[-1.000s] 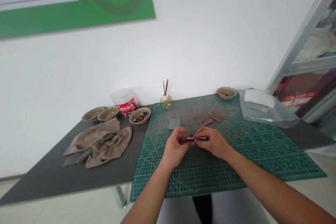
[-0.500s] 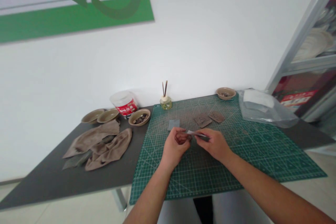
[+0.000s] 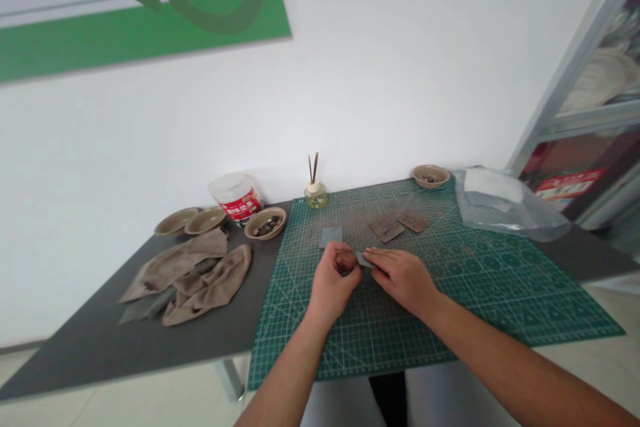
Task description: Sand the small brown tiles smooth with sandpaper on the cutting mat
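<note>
Both hands meet over the middle of the green cutting mat. My left hand is curled round a small reddish-brown piece. My right hand pinches a thin grey sheet, like sandpaper, and presses its end against that piece. A loose grey sheet lies on the mat just beyond my left hand. Two brown flat pieces lie further back on the mat.
Brown cloths lie on the dark table at the left. Behind them stand two empty bowls, a bowl of dark pieces and a white tub. A reed diffuser, another bowl and a plastic bag sit at the back; a metal shelf stands at the right.
My right hand has slid the grey sheet to the left along the piece. My left hand has turned slightly and still holds the piece.
</note>
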Motion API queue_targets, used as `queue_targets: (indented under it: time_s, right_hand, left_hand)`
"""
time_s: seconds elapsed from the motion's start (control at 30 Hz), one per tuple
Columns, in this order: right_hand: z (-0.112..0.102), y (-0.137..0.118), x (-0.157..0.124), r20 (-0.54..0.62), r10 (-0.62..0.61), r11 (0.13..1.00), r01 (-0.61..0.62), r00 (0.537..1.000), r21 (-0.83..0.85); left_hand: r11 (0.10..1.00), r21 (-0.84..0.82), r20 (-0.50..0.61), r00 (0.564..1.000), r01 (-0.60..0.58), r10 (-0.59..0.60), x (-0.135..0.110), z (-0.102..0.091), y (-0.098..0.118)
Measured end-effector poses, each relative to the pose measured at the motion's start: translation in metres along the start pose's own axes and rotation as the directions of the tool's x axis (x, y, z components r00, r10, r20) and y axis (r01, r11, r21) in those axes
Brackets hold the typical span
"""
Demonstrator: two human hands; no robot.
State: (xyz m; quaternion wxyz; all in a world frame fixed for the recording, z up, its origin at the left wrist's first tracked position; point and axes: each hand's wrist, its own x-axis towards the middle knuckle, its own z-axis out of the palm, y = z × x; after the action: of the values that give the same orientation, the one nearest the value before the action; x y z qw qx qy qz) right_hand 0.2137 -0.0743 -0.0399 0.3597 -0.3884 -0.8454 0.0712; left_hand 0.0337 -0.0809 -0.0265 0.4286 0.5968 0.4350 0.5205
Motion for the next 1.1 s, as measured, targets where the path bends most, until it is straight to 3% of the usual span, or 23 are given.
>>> queue_targets:
  time_s: [0.13, 0.23, 0.4, 0.53, 0.67, 0.77, 0.87, 1.0, 1.1]
  right_hand:
    - [-0.001, 0.0, 0.0, 0.005, -0.052, 0.999, 0.052, 0.999, -0.003]
    - [-0.002, -0.003, 0.001, 0.002, -0.001, 1.0, 0.001, 1.0, -0.025]
    - [-0.004, -0.007, 0.003, 0.059, -0.019, 0.997, 0.023, 0.998, -0.072]
    - [-0.006, -0.007, 0.002, -0.103, 0.084, 0.995, -0.089, 0.991, -0.045]
    - [-0.01, -0.005, 0.004, -0.197, 0.175, 0.984, -0.169, 0.965, 0.051]
    - [-0.014, -0.005, 0.007, -0.259, 0.124, 0.987, -0.092, 0.958, 0.133]
    - [-0.014, -0.005, 0.007, -0.274, 0.034, 0.992, 0.001, 0.961, 0.125]
    - [-0.009, -0.004, 0.005, -0.198, -0.087, 0.994, 0.099, 0.976, 0.053]
    - [-0.005, -0.004, 0.004, -0.153, -0.111, 0.994, 0.112, 0.982, -0.004]
  left_hand:
    - [0.998, -0.057, -0.01, 1.0, 0.007, -0.008, 0.0, 0.002, 0.002]
    - [0.997, -0.08, -0.045, 0.999, 0.001, -0.004, 0.0, 0.003, 0.004]
    - [0.995, -0.079, -0.17, 0.984, -0.057, 0.043, 0.001, -0.001, 0.005]
    - [0.996, 0.01, -0.159, 0.984, -0.086, 0.086, 0.002, -0.006, 0.002]
    - [1.0, -0.005, -0.07, 0.998, 0.0, 0.0, 0.002, -0.006, 0.003]
    - [0.998, -0.029, -0.06, 0.996, 0.057, -0.059, 0.003, -0.003, 0.005]
    - [0.995, 0.051, -0.04, 0.996, 0.082, -0.08, 0.002, -0.001, 0.007]
    - [0.985, 0.164, 0.002, 0.998, 0.057, -0.058, 0.0, 0.0, 0.005]
    - [0.976, 0.213, 0.005, 0.999, 0.04, -0.042, -0.001, -0.001, 0.004]
